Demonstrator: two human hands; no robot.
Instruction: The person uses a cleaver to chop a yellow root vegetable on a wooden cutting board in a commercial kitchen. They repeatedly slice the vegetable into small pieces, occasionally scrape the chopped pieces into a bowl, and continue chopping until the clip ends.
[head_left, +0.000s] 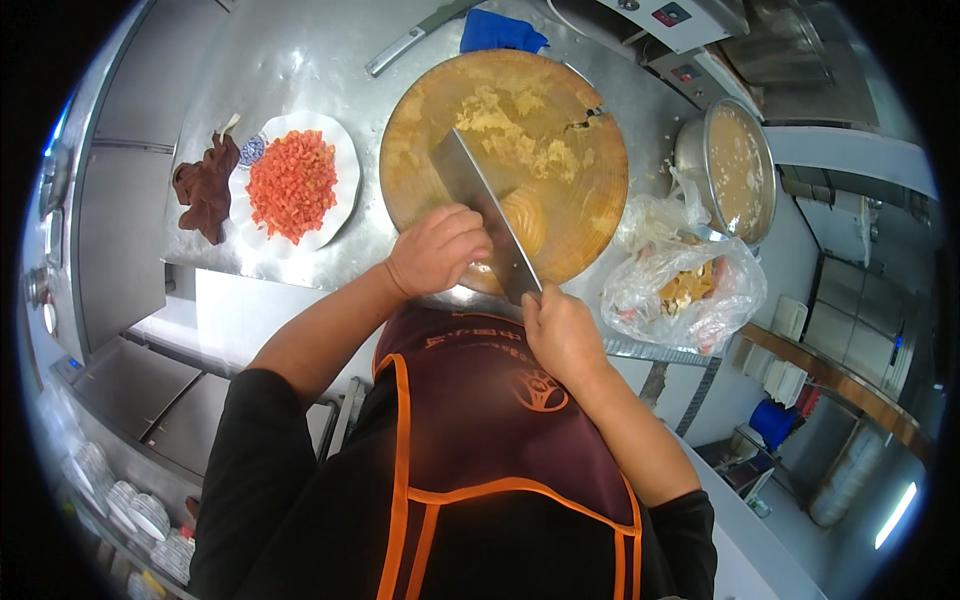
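A round wooden chopping block (420, 112) stands on the steel table, with yellowish chopped bits (517, 139) spread over its far half. My right hand (562, 330) grips the handle of a cleaver (484, 214), whose blade slants up and left over the block. Right of the blade lies a pale yellow sliced piece of food (525, 217). My left hand (442, 251) rests with curled fingers at the block's near left edge, beside the blade, on something shiny that it mostly hides. To the left, a white scalloped plate (343, 187) holds diced red food, perhaps tomato (292, 187).
A brown cloth (206, 191) lies left of the plate. Behind the block are a blue cloth (501, 34) and a second blade with a metal handle (397, 51). At right stand a steel pot of cloudy liquid (739, 172) and a clear plastic bag of scraps (637, 300).
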